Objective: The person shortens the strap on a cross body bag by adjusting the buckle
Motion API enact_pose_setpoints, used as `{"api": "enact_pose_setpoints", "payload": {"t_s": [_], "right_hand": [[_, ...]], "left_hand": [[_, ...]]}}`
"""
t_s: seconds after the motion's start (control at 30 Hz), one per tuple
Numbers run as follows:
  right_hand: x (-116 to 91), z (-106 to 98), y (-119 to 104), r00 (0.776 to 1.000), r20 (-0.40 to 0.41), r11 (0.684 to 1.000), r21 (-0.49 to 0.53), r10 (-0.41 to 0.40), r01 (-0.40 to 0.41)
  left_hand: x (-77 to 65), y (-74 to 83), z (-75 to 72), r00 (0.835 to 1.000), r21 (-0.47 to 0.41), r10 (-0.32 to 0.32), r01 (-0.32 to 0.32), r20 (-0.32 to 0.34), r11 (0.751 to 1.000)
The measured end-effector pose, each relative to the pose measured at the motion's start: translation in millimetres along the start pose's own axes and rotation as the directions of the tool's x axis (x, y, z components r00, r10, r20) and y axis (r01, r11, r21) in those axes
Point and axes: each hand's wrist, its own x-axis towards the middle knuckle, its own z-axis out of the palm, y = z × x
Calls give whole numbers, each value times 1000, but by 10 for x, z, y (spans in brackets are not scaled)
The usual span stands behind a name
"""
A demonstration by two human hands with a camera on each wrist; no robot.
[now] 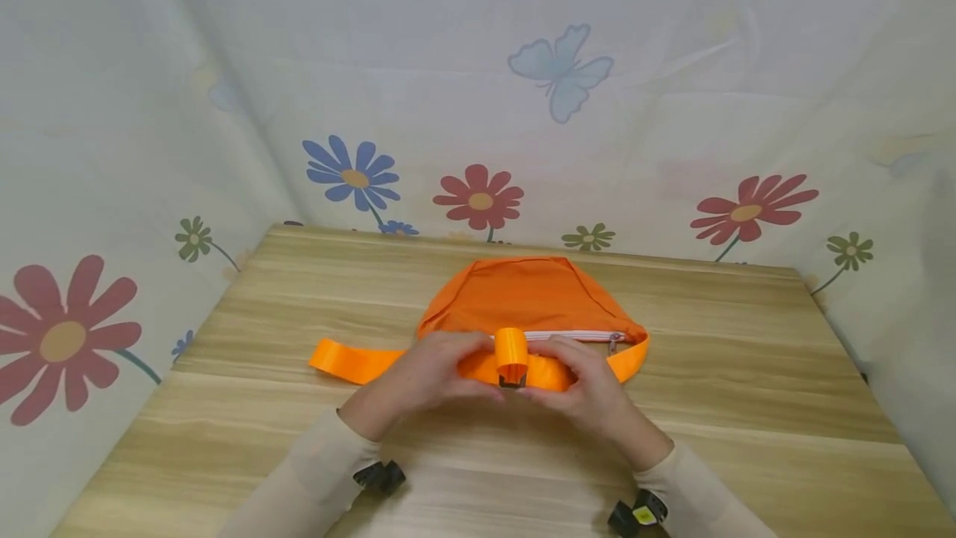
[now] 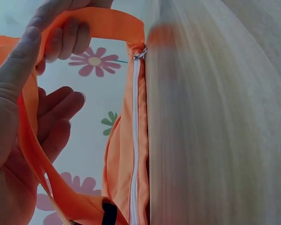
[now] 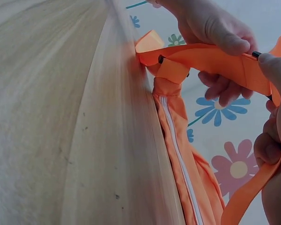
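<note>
An orange waist bag [image 1: 523,293] lies on the table with its white zipper [image 1: 571,336] toward me. Its orange strap [image 3: 210,61] is raised off the tabletop between my hands. My left hand [image 1: 429,372] pinches the strap between thumb and fingers, left of a small black buckle [image 1: 512,383]. On the buckle's other side, my right hand [image 1: 590,380] pinches the strap, its thumb [image 3: 276,70] right at the buckle's edge in the right wrist view. A short strap loop [image 1: 511,347] stands up from the buckle between both hands.
The strap's free end [image 1: 347,361] reaches out to the left over the wooden table [image 1: 299,289]. A second black fitting [image 2: 109,213] sits on the strap near the bag's end. Flower-printed cloth [image 1: 418,106] hangs behind and beside the table.
</note>
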Motion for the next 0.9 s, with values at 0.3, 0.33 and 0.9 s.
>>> {"api": "enact_pose_setpoints", "payload": {"t_s": [0.3,0.33,0.9], "right_hand": [[-9,-22,2,1000,-13,1000,18,11,-11],[-10,-28,6,1000,-16,1000,16,6,-5],[-14,-169,63,999,-45,999,-50,-19,16]], "left_hand": [[-109,-100,-57,999,18,-43,43,-27,999],[-131,-116,-68,998,22,-61,61,-30,998],[-531,-388,-333,955,-104,-297,293,-22,950]]}}
